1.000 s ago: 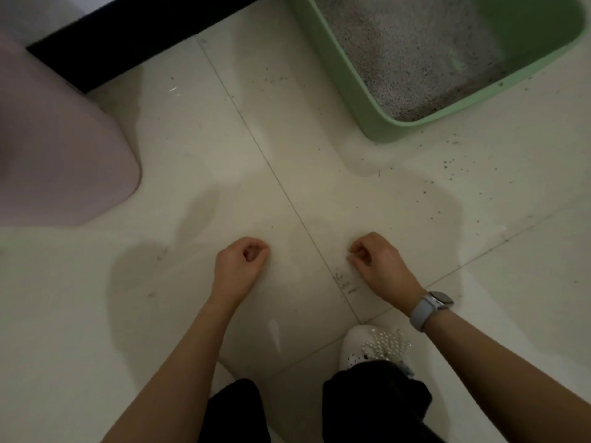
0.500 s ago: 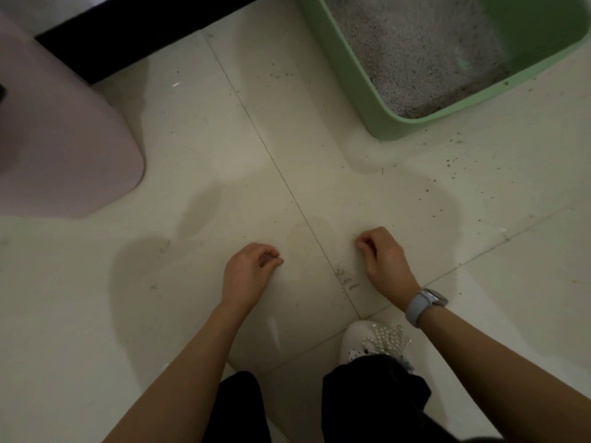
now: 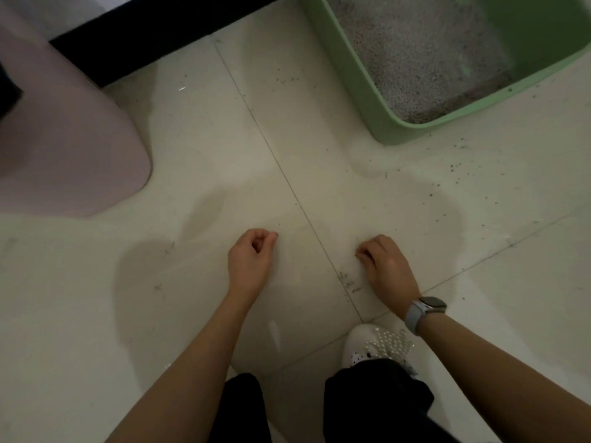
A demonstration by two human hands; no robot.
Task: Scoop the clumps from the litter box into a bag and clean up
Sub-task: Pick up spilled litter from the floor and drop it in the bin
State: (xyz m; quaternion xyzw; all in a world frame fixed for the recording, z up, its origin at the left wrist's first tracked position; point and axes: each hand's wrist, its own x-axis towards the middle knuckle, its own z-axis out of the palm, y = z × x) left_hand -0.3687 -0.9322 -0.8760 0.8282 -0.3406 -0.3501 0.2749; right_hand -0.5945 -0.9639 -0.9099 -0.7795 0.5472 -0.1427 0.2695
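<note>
Green plastic litter box [image 3: 377, 123], grainy grey litter [image 3: 415, 49] inside, far right; my left hand [image 3: 248, 263] and right hand [image 3: 385, 266] hover over glossy floor [image 3: 192, 155], fingers curled, empty.

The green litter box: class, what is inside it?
The green litter box holds grey granular litter, darker along its near edge. No distinct clumps show; part of the box lies beyond the frame.

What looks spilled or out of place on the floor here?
Dark litter grains lie scattered on the pale floor tiles right of the green litter box, outside it. A smaller patch of debris sits on the tile seam beside the right hand.
</note>
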